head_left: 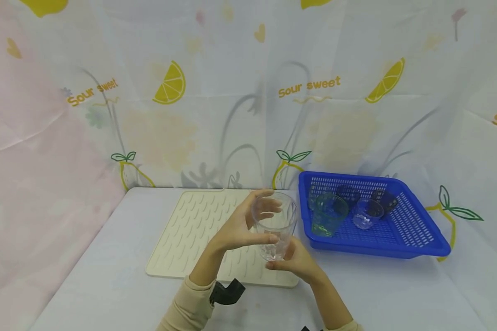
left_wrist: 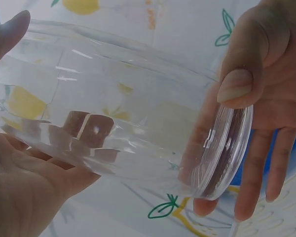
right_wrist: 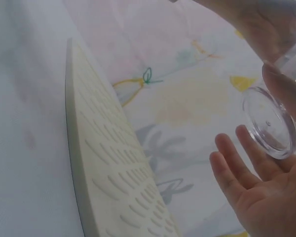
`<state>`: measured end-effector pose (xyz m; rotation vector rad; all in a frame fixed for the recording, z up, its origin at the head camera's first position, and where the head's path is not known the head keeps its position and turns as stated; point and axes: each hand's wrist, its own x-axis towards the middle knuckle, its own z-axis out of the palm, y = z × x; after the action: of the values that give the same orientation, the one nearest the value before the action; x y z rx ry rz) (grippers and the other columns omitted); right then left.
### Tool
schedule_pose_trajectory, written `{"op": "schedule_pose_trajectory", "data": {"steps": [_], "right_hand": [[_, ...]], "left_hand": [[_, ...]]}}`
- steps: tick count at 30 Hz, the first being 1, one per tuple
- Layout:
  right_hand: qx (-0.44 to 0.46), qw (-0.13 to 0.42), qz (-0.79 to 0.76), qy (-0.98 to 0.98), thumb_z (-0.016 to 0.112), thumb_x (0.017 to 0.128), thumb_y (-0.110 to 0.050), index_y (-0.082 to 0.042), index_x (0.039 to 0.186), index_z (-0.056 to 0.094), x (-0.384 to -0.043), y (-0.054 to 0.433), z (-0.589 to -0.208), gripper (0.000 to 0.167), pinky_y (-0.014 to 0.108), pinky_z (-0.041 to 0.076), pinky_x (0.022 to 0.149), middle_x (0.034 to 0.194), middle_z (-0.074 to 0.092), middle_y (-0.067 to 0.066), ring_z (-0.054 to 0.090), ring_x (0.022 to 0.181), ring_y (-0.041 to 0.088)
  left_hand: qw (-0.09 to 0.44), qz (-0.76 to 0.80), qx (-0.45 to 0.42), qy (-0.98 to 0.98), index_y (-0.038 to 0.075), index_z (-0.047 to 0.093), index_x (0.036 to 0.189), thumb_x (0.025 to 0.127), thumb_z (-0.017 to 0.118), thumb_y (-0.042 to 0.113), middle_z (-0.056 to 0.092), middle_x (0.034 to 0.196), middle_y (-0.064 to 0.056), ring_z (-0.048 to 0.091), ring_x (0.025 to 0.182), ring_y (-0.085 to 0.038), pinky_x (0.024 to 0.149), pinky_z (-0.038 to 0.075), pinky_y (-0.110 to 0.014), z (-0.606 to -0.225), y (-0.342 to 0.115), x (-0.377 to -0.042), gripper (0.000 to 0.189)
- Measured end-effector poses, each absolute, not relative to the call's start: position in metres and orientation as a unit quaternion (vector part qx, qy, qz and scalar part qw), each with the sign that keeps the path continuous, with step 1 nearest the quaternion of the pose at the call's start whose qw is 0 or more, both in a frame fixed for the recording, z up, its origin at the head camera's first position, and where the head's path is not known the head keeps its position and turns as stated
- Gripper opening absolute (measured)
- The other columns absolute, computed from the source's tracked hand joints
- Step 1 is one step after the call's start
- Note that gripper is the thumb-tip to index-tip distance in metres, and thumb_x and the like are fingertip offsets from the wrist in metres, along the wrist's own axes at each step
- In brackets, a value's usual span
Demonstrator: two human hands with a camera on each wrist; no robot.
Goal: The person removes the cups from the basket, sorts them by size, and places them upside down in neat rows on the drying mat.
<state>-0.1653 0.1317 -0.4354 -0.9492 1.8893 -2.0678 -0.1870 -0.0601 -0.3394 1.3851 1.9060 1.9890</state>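
Observation:
A clear drinking glass (head_left: 275,220) is held upright above the right part of a cream drying mat (head_left: 190,239). My left hand (head_left: 244,227) grips its upper side, thumb across the near face and fingers behind. My right hand (head_left: 296,262) holds the glass low down; in the left wrist view its thumb and a finger pinch the thick base (left_wrist: 224,153), with the other fingers extended. The right wrist view shows the round bottom of the glass (right_wrist: 271,123) between the right thumb and fingers.
To the right stands a blue plastic basket (head_left: 410,250). In it are a greenish glass (head_left: 329,214), a small clear cup (head_left: 367,214) and several darker glasses. A printed cloth (head_left: 223,128) hangs behind the white table (head_left: 107,257).

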Motion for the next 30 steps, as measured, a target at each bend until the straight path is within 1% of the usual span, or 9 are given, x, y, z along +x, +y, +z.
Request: {"op": "schedule_pose_trajectory", "data": {"steps": [3, 7, 10, 14, 18, 20, 25, 27, 30], "right_hand": [[-0.313, 0.095, -0.701, 0.634, 0.074, 0.077, -0.001, 0.004, 0.13, 0.045, -0.165, 0.133, -0.435, 0.06, 0.031, 0.055, 0.087, 0.121, 0.06, 0.001, 0.06, 0.107, 0.019], [-0.302, 0.1, -0.717, 0.62, 0.074, 0.077, 0.001, 0.0, 0.128, 0.048, -0.163, 0.138, -0.435, 0.057, 0.029, 0.056, 0.085, 0.117, 0.061, 0.003, 0.061, 0.103, 0.016], [-0.293, 0.096, -0.727, 0.614, 0.074, 0.076, 0.002, 0.005, 0.126, 0.047, -0.162, 0.143, -0.434, 0.056, 0.029, 0.056, 0.083, 0.114, 0.062, 0.003, 0.062, 0.101, 0.016], [-0.294, 0.085, -0.733, 0.608, 0.073, 0.077, 0.003, 0.016, 0.126, 0.041, -0.161, 0.152, -0.429, 0.06, 0.029, 0.055, 0.086, 0.118, 0.06, 0.007, 0.061, 0.104, 0.017], [-0.302, 0.077, -0.747, 0.587, 0.071, 0.078, 0.005, 0.012, 0.13, 0.041, -0.161, 0.163, -0.423, 0.06, 0.028, 0.053, 0.09, 0.121, 0.058, 0.008, 0.059, 0.109, 0.019], [-0.306, 0.068, -0.754, 0.577, 0.069, 0.078, 0.007, 0.008, 0.132, 0.042, -0.16, 0.168, -0.421, 0.061, 0.028, 0.053, 0.091, 0.123, 0.057, 0.008, 0.059, 0.111, 0.02], [-0.307, 0.039, -0.761, 0.57, 0.066, 0.078, 0.012, -0.003, 0.134, 0.044, -0.159, 0.182, -0.41, 0.062, 0.027, 0.053, 0.091, 0.128, 0.054, 0.005, 0.057, 0.114, 0.017], [-0.314, 0.025, -0.758, 0.571, 0.065, 0.078, 0.014, -0.005, 0.134, 0.045, -0.16, 0.187, -0.405, 0.062, 0.026, 0.053, 0.091, 0.129, 0.054, 0.005, 0.057, 0.115, 0.017], [-0.334, 0.004, -0.753, 0.567, 0.062, 0.079, 0.017, 0.0, 0.136, 0.042, -0.163, 0.194, -0.399, 0.063, 0.026, 0.053, 0.091, 0.13, 0.053, 0.007, 0.056, 0.117, 0.019]], "left_hand": [[0.033, 0.649, 0.452, 0.611, -0.007, 0.025, 0.138, 0.078, 0.078, 0.032, 0.045, 0.127, -0.036, 0.046, 0.118, -0.05, 0.103, 0.04, -0.054, -0.34, -0.063, -0.187, 0.089], [0.034, 0.652, 0.452, 0.608, -0.008, 0.024, 0.138, 0.079, 0.077, 0.022, 0.045, 0.127, -0.035, 0.045, 0.118, -0.051, 0.102, 0.04, -0.056, -0.34, -0.067, -0.188, 0.084], [0.035, 0.654, 0.447, 0.61, -0.009, 0.024, 0.138, 0.079, 0.077, 0.014, 0.043, 0.127, -0.037, 0.044, 0.118, -0.052, 0.102, 0.04, -0.054, -0.34, -0.071, -0.188, 0.082], [0.037, 0.656, 0.433, 0.617, -0.01, 0.024, 0.139, 0.079, 0.078, 0.024, 0.041, 0.128, -0.039, 0.043, 0.121, -0.05, 0.105, 0.04, -0.047, -0.341, -0.077, -0.188, 0.088], [0.034, 0.651, 0.42, 0.632, -0.009, 0.023, 0.141, 0.08, 0.076, 0.035, 0.043, 0.13, -0.036, 0.044, 0.122, -0.048, 0.105, 0.04, -0.044, -0.343, -0.082, -0.188, 0.092], [0.035, 0.649, 0.414, 0.637, -0.009, 0.022, 0.141, 0.08, 0.076, 0.034, 0.042, 0.13, -0.035, 0.044, 0.123, -0.048, 0.105, 0.04, -0.046, -0.344, -0.085, -0.187, 0.092], [0.05, 0.653, 0.39, 0.648, -0.011, 0.021, 0.142, 0.079, 0.077, 0.031, 0.041, 0.133, -0.033, 0.045, 0.122, -0.047, 0.105, 0.042, -0.041, -0.346, -0.089, -0.184, 0.094], [0.06, 0.654, 0.381, 0.651, -0.011, 0.022, 0.142, 0.079, 0.077, 0.03, 0.041, 0.134, -0.033, 0.046, 0.12, -0.047, 0.104, 0.043, -0.039, -0.347, -0.089, -0.184, 0.094], [0.071, 0.651, 0.376, 0.655, -0.013, 0.023, 0.141, 0.079, 0.077, 0.026, 0.039, 0.134, -0.033, 0.046, 0.118, -0.051, 0.103, 0.043, -0.044, -0.347, -0.091, -0.183, 0.091]]}}
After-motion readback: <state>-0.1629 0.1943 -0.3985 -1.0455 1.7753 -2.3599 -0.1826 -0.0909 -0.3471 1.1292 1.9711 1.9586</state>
